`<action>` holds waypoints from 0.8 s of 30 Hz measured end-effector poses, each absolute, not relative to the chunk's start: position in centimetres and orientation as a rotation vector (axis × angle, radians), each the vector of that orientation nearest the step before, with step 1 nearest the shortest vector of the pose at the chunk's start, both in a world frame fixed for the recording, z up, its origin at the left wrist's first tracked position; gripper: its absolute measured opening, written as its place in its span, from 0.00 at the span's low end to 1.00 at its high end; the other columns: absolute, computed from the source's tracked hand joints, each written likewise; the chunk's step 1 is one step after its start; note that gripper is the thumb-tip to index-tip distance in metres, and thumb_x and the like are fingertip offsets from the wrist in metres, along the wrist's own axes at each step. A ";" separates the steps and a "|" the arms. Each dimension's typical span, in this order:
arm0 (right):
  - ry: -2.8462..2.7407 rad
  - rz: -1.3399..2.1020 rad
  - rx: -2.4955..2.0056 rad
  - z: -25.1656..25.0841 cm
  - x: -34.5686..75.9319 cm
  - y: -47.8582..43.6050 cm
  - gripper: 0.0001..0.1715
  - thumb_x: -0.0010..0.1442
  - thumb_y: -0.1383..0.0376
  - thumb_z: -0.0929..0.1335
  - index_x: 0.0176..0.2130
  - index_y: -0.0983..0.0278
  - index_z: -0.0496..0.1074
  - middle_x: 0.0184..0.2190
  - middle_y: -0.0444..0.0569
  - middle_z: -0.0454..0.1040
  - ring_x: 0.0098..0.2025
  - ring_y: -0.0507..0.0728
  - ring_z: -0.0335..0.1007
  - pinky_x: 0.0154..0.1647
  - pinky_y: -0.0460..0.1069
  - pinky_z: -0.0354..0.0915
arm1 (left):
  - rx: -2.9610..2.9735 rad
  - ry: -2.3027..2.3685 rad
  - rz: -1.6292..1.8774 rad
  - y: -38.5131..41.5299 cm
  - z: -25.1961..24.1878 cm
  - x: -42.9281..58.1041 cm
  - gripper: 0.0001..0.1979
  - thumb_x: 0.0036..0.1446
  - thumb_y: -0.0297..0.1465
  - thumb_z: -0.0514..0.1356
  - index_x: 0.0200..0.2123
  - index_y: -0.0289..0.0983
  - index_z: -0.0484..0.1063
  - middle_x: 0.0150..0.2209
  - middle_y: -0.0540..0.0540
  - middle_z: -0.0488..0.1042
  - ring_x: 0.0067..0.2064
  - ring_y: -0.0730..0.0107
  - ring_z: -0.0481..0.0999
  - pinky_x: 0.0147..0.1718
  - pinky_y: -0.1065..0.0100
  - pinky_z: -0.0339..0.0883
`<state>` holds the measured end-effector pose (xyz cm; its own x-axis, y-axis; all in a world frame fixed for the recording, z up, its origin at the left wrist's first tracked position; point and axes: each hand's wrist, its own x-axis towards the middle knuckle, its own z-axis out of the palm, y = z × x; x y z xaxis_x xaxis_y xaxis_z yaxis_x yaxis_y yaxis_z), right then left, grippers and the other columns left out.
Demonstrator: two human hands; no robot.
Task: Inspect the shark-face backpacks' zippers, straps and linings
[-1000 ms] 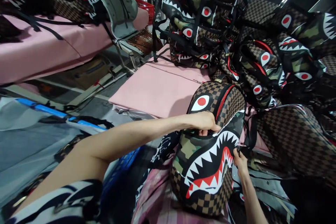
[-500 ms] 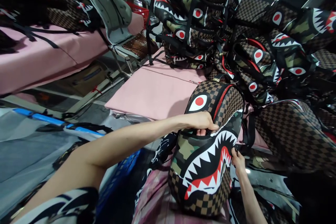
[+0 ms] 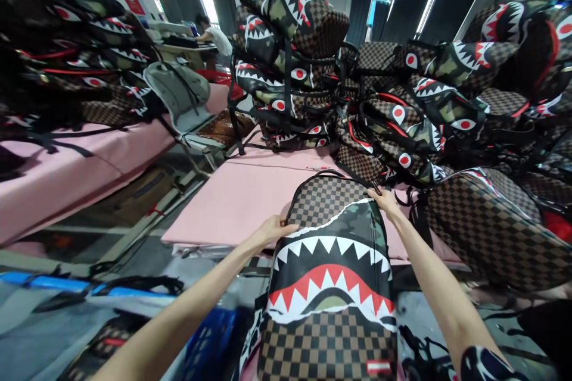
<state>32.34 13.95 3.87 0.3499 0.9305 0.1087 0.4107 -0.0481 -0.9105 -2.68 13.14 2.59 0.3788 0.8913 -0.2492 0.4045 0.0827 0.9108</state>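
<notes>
Backpack with shark-mouth print lies face up, its top end on the near edge of the pink surface, its bottom end toward the person. Left hand grips the bag's upper left edge, fingers closed on it. Right hand clamps the upper right corner by the checkered top. Both arms stretched forward. Big pile of same-print backpacks stacked behind and right, more on the left surface. Another person sits at a desk far back.
</notes>
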 end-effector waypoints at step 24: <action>-2.143 1.565 -1.259 4.7 28.5 -6.8 0.09 0.53 0.70 0.66 0.27 0.64 0.77 0.26 0.46 0.69 0.27 0.49 0.65 0.28 0.43 0.58 | 1.796 1.010 0.372 11.9 8.1 -2.7 0.20 0.59 0.41 0.46 0.31 0.31 0.70 0.34 0.42 0.74 0.35 0.70 0.72 0.39 0.69 0.64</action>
